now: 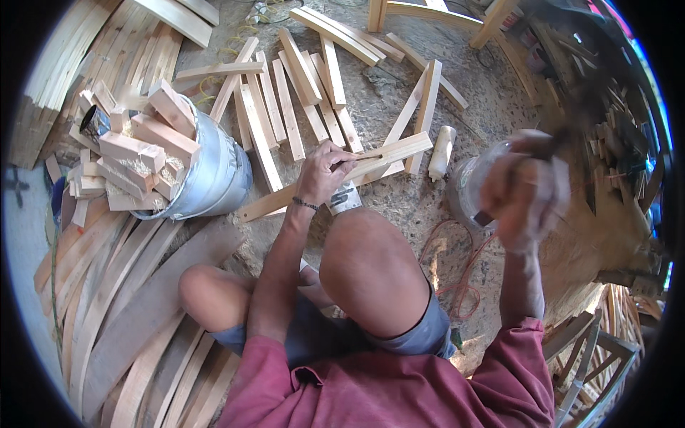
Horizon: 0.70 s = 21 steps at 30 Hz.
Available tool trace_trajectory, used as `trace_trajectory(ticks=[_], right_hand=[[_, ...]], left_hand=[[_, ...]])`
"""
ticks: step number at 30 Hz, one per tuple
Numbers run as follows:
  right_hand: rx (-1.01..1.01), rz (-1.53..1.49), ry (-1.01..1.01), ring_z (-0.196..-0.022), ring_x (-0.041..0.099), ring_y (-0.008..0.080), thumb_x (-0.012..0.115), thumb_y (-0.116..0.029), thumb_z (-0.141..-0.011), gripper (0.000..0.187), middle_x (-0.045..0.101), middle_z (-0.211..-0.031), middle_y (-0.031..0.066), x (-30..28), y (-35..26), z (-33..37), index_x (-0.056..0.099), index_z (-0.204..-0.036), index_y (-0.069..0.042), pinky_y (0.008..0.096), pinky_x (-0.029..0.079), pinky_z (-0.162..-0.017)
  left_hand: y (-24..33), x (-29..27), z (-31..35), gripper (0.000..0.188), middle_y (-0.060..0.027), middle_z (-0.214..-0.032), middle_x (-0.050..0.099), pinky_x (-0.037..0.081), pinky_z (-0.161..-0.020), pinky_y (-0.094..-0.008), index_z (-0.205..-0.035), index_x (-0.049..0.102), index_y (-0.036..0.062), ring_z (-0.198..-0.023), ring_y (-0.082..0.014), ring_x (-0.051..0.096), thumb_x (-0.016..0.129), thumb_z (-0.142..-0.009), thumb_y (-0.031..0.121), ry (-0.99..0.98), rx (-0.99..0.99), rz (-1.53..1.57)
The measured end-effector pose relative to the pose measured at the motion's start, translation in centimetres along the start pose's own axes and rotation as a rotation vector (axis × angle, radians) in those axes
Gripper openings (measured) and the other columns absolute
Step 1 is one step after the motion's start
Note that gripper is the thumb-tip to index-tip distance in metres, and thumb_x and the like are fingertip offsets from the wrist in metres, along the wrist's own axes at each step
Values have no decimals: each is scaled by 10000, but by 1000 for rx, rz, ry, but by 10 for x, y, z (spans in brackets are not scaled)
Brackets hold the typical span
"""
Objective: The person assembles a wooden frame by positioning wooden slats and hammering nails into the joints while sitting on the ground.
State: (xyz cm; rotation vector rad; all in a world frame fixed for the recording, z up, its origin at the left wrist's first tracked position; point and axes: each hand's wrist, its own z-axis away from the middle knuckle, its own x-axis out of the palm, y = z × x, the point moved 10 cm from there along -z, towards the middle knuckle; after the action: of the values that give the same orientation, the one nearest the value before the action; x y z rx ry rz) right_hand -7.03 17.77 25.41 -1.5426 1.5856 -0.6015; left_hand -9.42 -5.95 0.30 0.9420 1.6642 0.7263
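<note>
My left hand (325, 175) is closed, fingertips pinched together on top of a long pale wooden piece (405, 148) that slants across in front of my raised knee. Whatever small thing the pinch holds is too hard to make out. A dark slot or hole shows in the wood just right of those fingers. Raised off to the right, my right hand (524, 192) is smeared by motion and wrapped round a hammer (553, 146), its dark head blurred at the upper right. Behind that hand stands a clear plastic jar (465, 187), partly hidden. A white bottle (442, 153) lies between jar and wood.
Several cut wooden bars (289, 107) lie scattered ahead on the floor. At the left, a bucket (217, 175) is heaped with wood blocks. Curved planks (128, 307) are stacked at the lower left. A reddish cord (464, 274) loops beside my knee. A wooden frame (428, 11) stands far ahead.
</note>
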Motion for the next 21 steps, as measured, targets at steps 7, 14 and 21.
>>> trace_trajectory(ticks=[7,14,21], right_hand=[[600,-281,-333,-472,482,145,466,-362,-1043,325,499,-607,35,20,129,97,549,-1040,-48,341,430,-469],[577,363,-508,-542,522,153,500,-322,-1043,359,539,-623,31,47,119,69,564,-886,-5,368,442,-505],[551,263,-397,-583,493,118,470,-411,-1048,437,498,-630,3,31,95,31,543,-871,-18,330,407,-523]], left_hand=[[5,9,-3,114,-73,-860,662,543,-714,-362,-904,771,85,-776,-229,656,774,-822,163,-13,-55,95],[-1,-1,-8,125,-77,-865,656,548,-712,-352,-914,771,83,-776,-218,657,771,-825,170,-7,3,-15],[-3,1,1,127,-79,-888,670,571,-715,-373,-904,774,104,-790,-239,678,771,-831,208,7,-4,-23]])
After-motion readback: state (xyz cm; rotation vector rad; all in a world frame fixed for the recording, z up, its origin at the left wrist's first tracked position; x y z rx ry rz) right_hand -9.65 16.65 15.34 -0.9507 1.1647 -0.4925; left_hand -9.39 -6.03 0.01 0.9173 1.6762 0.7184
